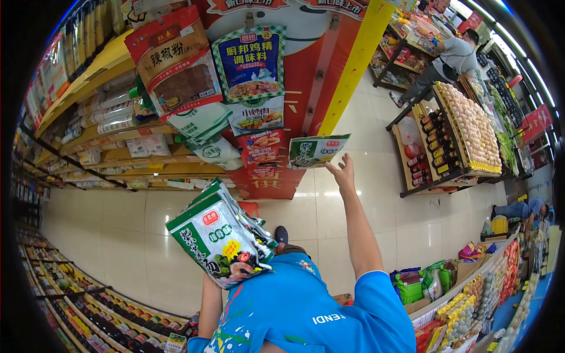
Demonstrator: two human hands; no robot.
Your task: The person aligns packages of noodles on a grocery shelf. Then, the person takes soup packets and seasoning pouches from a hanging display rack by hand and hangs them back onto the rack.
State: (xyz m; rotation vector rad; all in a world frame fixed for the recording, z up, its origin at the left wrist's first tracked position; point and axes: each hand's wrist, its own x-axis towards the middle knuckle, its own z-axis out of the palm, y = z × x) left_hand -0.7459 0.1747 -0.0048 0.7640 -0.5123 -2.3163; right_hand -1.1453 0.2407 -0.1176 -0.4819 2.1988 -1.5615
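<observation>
green packet (pixel 318 151) at tip of spread right grip (pixel 344 175); whether grasping, cannot tell.

The blue short-sleeved shirt (pixel 282 297) bears paint-like splatters (pixel 221 337) (and white "FENDI" lettering (pixel 331 319)).

Right grip (pixel 342 175): fingers spread at the lower edge of a flat green-and-white plastic packet (pixel 318 151); whether they bear on it I cannot tell. Left grip: hidden behind a stack of green-and-silver plastic packets (pixel 215 235), tilted, above my left forearm (pixel 210 306). Ahead, a red display panel (pixel 303 117) backs a column of hanging pouches (pixel 257 117), the topmost blue with a green chequered border. Left of these hangs a red-and-brown pouch (pixel 175 65), near yellow shelves (pixel 88 82). Right of the panel stands a yellow perforated post (pixel 353 65). Across the tiled floor (pixel 365 117), brown eggs (pixel 471 129) lie above dark bottles (pixel 439 141).
</observation>
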